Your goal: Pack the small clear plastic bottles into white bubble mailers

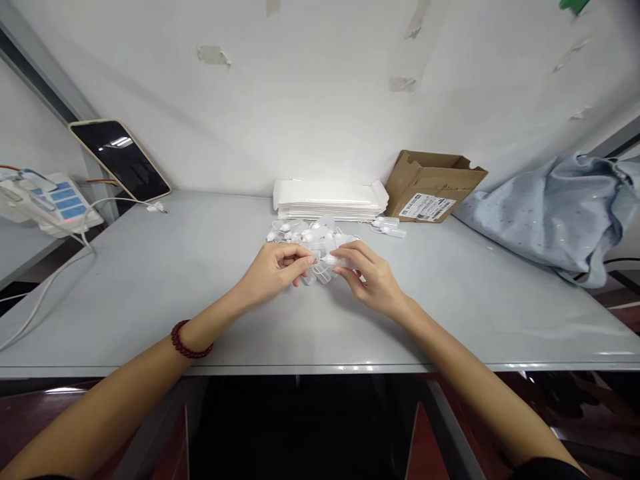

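both forearms enter from the near edge of the grey table (150,280), converging at centre. a dark red bead bracelet (187,343) sits on the left wrist.

left hand (273,270): fingers curled inward, thumb and fingertips pinched together at the tip of a small clear plastic piece (326,259). narrow pinch grip, in contact with the piece.

right hand (367,277): thumb and first fingers closed on the other end of the same clear plastic piece, remaining fingers loosely bent beneath. the piece spans the gap between the two hands, held just above the table surface. its exact shape is too small and too translucent to tell.

just beyond the hands: a loose pile of small clear and white parts (310,233) lying on the table, touching or nearly touching the fingertips. two further small parts (389,227) lie apart to the right of the pile.

behind the pile: a flat stack of white packets (327,199), against the white back wall (320,100).

right of the stack: an open brown cardboard box (430,185) with a printed label, tilted. further right: crumpled pale blue cloth (555,213) at the table's right end.

far left: a phone (120,160) with dark screen propped against the wall, white cable (65,267) trailing across the table; a power strip (53,200) with blue labels beside it
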`<action>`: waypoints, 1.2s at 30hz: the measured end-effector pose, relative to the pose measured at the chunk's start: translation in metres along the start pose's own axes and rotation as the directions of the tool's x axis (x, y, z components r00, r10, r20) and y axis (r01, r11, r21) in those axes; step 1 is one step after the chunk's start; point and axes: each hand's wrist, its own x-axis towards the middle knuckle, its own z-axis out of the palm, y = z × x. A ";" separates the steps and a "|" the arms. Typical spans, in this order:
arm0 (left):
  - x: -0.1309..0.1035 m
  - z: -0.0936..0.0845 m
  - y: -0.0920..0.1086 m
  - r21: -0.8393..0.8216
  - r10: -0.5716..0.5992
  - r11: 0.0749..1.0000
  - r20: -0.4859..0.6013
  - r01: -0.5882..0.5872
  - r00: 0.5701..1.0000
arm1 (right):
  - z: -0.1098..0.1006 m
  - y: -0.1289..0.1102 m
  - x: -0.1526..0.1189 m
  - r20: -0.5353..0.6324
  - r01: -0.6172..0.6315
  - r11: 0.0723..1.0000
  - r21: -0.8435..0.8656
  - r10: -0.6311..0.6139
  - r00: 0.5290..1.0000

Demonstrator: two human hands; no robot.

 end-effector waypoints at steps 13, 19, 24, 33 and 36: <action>-0.001 0.005 -0.002 -0.021 -0.002 1.000 0.008 0.003 1.000 | 0.002 0.001 -0.002 0.024 0.021 1.000 0.020 -0.021 0.999; -0.002 0.005 -0.004 -0.020 -0.007 1.000 0.020 0.007 1.000 | 0.002 -0.001 -0.002 0.030 0.035 0.999 0.018 -0.035 0.999; -0.003 0.006 -0.003 -0.008 -0.012 1.000 0.023 0.012 1.000 | 0.003 0.000 -0.003 0.048 0.029 0.999 0.025 -0.031 0.998; -0.001 0.005 -0.002 0.005 0.008 1.000 0.019 -0.008 1.000 | 0.003 0.000 -0.003 0.041 -0.003 0.999 0.044 0.001 0.999; 0.000 0.003 -0.002 0.004 0.026 1.000 0.010 -0.026 1.000 | 0.003 0.000 -0.002 0.026 -0.023 0.998 0.056 0.021 0.999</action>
